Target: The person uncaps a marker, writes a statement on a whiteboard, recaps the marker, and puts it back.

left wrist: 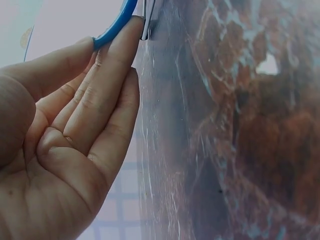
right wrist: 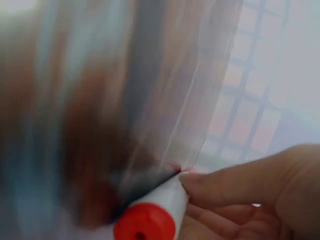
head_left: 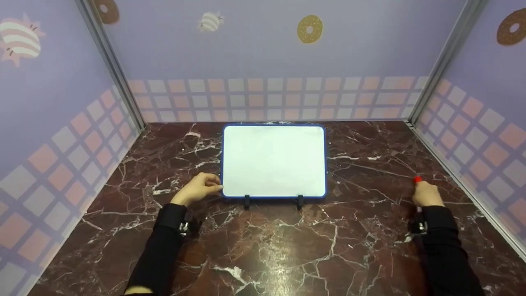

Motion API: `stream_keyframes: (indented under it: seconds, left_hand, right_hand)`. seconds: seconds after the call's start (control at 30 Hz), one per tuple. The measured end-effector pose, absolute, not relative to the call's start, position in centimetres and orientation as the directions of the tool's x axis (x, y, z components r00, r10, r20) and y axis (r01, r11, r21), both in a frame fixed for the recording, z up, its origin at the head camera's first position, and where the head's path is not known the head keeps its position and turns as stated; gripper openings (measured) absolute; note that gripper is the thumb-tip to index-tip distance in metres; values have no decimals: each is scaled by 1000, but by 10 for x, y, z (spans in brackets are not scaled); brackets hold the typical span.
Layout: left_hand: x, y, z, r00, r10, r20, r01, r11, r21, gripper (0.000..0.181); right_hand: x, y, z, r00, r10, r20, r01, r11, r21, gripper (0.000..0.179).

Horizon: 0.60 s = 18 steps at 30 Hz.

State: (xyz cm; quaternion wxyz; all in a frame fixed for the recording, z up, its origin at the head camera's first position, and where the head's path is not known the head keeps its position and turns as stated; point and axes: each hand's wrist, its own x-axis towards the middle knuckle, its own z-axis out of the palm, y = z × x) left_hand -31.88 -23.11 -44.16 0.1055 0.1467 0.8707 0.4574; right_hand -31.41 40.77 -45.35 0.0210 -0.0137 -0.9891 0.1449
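A small whiteboard [head_left: 274, 161] with a blue frame stands on two black feet in the middle of the table. My left hand [head_left: 200, 188] pinches its lower left corner. The left wrist view shows the thumb [left wrist: 65, 65] on one side of the blue frame [left wrist: 116, 26] and fingertips on the other. Far to the right, my right hand [head_left: 427, 194] holds a red-and-white marker [right wrist: 159, 205] just over the table. Its red end [head_left: 418, 179] shows in the head view. In the right wrist view the thumb presses the white barrel, and the other fingers are partly hidden.
Under everything lies a dark red marbled table [head_left: 287, 246]. Purple panels with a checked band [head_left: 274, 92] enclose it at the back and both sides. Grey metal posts [head_left: 446, 61] stand at the back corners.
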Motion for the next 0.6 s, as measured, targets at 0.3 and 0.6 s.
stream_keyframes:
  seconds: [0.3,0.6]
  left_hand:
    - [-314,-235,-441,-919,391,-59,161,505,848,22]
    - [-314,-240,-443,-919,391,-61,160,509,846,19]
  right_hand:
    - [-323,342,-456,-985,-122,126,-155,939,-307,17]
    - [-322,288,-454,-982,-163,98,-187,922,-339,26]
